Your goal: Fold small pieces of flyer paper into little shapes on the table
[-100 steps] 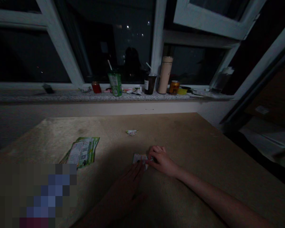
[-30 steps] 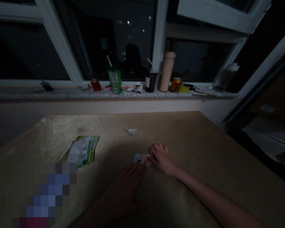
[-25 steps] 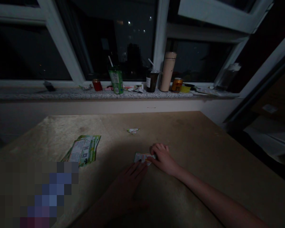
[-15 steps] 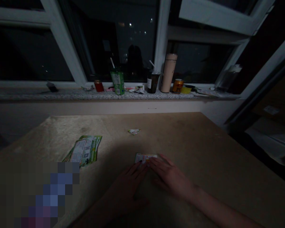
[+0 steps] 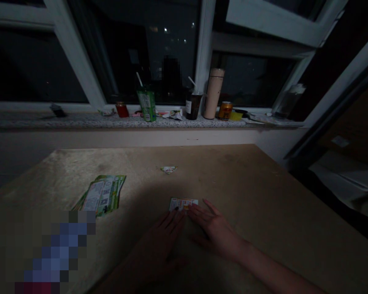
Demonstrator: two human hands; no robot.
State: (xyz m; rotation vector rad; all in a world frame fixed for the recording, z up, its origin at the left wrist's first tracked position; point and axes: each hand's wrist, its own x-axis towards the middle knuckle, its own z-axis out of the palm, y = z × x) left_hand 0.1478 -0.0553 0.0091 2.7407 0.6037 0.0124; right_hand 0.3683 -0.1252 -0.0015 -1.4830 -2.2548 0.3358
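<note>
A small printed paper (image 5: 184, 202) lies flat on the table (image 5: 233, 175) in front of me, its lower part covered by my fingers. My left hand (image 5: 162, 234) rests on its lower left edge with the fingers stretched out. From the right, my right hand (image 5: 216, 226) reaches onto the paper's lower right, fingers extended and thumb apart. Beyond the hands lies a small triangular folded paper (image 5: 169, 170). To the left is a stack of green printed leaflets (image 5: 110, 196).
On the windowsill (image 5: 92, 120) stand a red-filled jar (image 5: 122, 109), a green cup with a straw (image 5: 146, 105), a dark drink cup (image 5: 193, 106), a pink thermos (image 5: 214, 93) and an orange can (image 5: 225, 110). A blurred-out bluish patch (image 5: 59, 249) covers the lower left.
The whole view has shifted slightly, so things appear a little further left. My right fingers have slid slightly back, showing more of the paper's right part.
</note>
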